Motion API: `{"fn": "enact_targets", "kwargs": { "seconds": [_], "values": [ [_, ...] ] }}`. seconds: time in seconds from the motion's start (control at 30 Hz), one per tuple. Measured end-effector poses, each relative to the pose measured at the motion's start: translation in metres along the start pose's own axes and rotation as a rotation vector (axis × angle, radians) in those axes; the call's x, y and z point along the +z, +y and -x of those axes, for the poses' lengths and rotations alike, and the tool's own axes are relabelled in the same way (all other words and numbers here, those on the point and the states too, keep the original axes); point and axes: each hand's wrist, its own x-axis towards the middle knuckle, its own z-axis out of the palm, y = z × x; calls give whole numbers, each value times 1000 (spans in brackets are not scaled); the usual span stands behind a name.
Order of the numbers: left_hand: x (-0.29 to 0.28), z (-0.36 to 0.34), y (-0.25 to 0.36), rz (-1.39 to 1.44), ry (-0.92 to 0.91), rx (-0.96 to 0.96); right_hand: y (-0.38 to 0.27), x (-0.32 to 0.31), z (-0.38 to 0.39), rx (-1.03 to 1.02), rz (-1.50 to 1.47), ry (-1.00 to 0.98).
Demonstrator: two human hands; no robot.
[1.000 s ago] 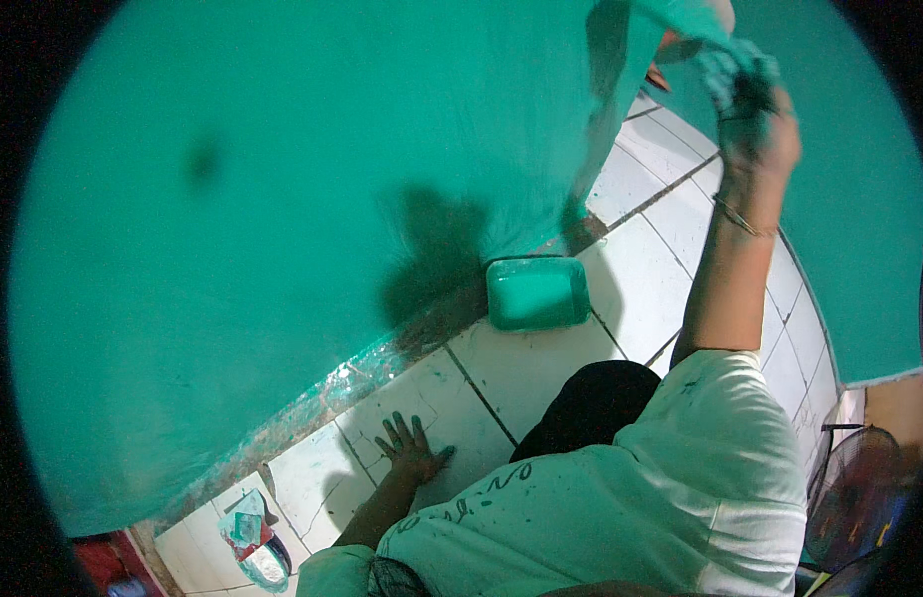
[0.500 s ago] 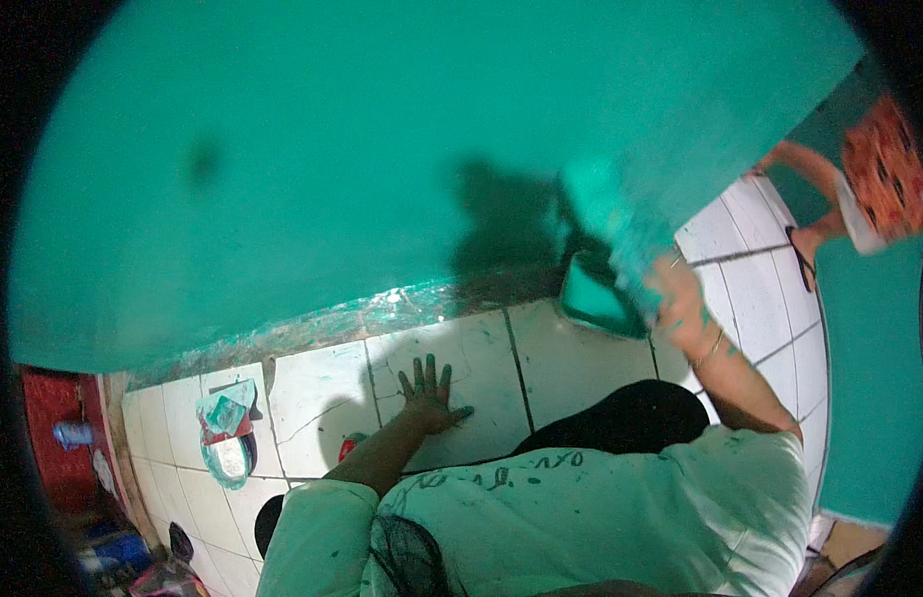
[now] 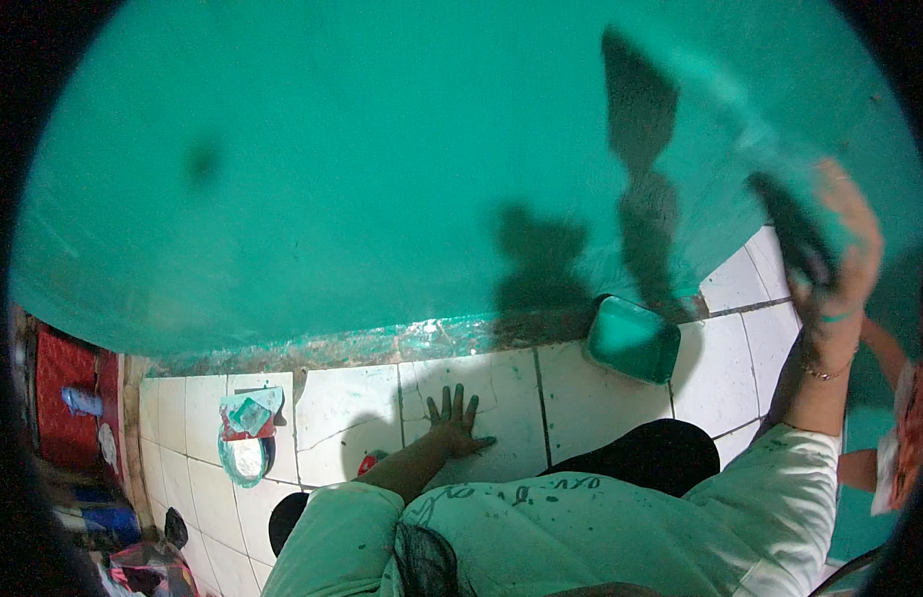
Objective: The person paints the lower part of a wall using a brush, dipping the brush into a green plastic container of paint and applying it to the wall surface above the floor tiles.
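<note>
My right hand (image 3: 847, 234) is raised at the right, closed around a long painting tool (image 3: 725, 99) coated in wet green. Motion smears it, so I cannot tell whether it is a brush or a roller. Its head lies close to the green wall (image 3: 332, 179) and casts a dark shadow there. On the white tiled floor my left hand (image 3: 455, 428) presses flat, fingers spread, smudged with paint. Below the tool, near the foot of the wall, sits a dark rectangular tray (image 3: 668, 350) with green paint in it.
An oval container (image 3: 244, 460) with a red-and-white piece and a green-smeared item on top stands at left. A small red thing (image 3: 370, 462) lies by my left forearm. Another person's orange patterned clothing (image 3: 911, 428) shows at the right edge. Bags and clutter (image 3: 148, 572) fill the lower left.
My right hand has lifted the painting tool from just above the tray, up and to the right along the wall. My left hand stays flat on the floor; the view has shifted slightly.
</note>
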Motion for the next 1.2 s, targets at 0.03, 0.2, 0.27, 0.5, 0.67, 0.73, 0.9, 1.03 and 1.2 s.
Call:
{"fn": "enact_targets", "kwargs": {
  "seconds": [0.03, 0.2, 0.27, 0.5, 0.67, 0.73, 0.9, 1.03, 1.2],
  "values": [
    [-1, 0, 0, 0, -6, -3, 7, 1, -5, 76, -75, 109],
    [2, 5, -3, 22, -23, -15, 27, 48, -4, 36, 152, 233],
    [-4, 2, 1, 18, -30, -12, 4, 79, 21, 64, 75, 121],
    [-6, 6, 3, -9, -24, -10, -103, 99, 101, 139, -506, -624],
    [-8, 5, 6, -43, -40, -18, -60, 104, 104, 385, -426, -834],
    [-10, 6, 8, -73, -37, -19, -22, 84, 84, 495, -314, -596],
    [0, 11, 9, -61, -32, -61, 53, 20, 47, 435, -451, 122],
    [1, -4, 10, -86, -19, -25, 86, 24, 53, 244, 91, 162],
    [-3, -1, 9, -76, -57, -28, 23, 117, 147, 341, 6, -56]
  ]
}}
